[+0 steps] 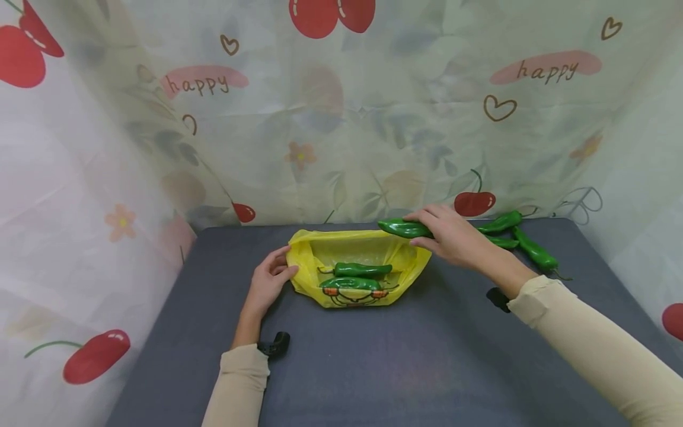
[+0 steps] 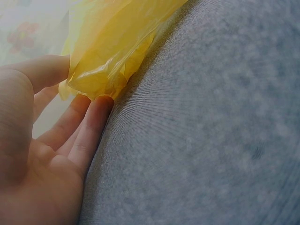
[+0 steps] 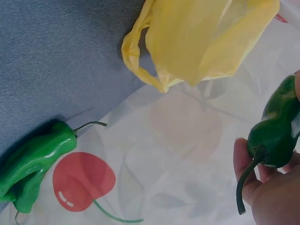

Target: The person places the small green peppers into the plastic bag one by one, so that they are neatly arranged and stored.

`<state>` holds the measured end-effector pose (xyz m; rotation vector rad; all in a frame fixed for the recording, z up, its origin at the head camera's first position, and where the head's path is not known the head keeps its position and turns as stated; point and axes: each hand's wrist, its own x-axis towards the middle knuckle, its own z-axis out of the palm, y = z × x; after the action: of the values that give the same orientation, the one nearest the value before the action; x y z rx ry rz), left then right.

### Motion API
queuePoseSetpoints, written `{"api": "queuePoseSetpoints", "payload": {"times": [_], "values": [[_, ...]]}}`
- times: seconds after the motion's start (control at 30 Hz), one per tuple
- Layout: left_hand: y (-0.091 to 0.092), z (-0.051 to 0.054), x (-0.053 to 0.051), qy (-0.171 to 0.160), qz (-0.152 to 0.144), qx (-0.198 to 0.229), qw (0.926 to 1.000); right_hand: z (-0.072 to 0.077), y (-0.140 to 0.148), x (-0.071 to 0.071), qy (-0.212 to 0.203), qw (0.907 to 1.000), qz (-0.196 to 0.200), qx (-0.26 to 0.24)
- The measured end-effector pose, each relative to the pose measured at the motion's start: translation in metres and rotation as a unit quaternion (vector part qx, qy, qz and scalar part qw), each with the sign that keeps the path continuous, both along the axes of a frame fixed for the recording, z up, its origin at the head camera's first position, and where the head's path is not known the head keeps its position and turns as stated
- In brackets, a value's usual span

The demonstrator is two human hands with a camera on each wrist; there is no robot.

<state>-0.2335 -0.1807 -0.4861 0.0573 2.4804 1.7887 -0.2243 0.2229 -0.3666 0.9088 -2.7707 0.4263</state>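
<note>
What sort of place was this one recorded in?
Probably a small screened-off booth set up for recording: printed sheeting with cherries and "happy" lettering surrounds the back and sides of a dark grey table, where a yellow bag and green peppers lie.

The bag [image 2: 112,47] looks like thin, crinkled plastic, glossy along its folds and partly see-through. The peppers [image 3: 40,157] are smooth-skinned, with a strong, bright shine. The bench [image 1: 331,362] has a matt, finely textured, cloth-like surface; the backdrop [image 1: 363,148] is thin, smooth, creased sheeting. The sleeves [image 1: 240,367] are matt cloth.
</note>
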Motion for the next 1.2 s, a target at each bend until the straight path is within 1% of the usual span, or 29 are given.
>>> {"api": "queuePoseSetpoints", "payload": {"times": [0.17,0.37,0.67,0.93,1.2], "values": [[0.0,0.0,0.0,-0.002,0.0,0.0,1.0,0.002,-0.008,-0.002,-0.002,1.0,0.01,0.0],[0.001,0.0,0.001,-0.003,0.0,-0.001,1.0,0.003,-0.022,-0.004,-0.024,0.9995,0.013,0.015],[0.0,0.002,0.001,-0.002,0.0,0.0,1.0,0.004,-0.038,-0.006,-0.017,0.9989,0.032,0.031],[0.001,0.002,0.0,-0.002,-0.003,0.003,1.0,0.001,-0.052,-0.006,-0.032,0.9976,0.046,0.042],[0.0,0.001,0.0,-0.004,-0.001,0.0,1.0,-0.006,-0.063,-0.006,-0.054,0.9947,0.042,0.077]]}}
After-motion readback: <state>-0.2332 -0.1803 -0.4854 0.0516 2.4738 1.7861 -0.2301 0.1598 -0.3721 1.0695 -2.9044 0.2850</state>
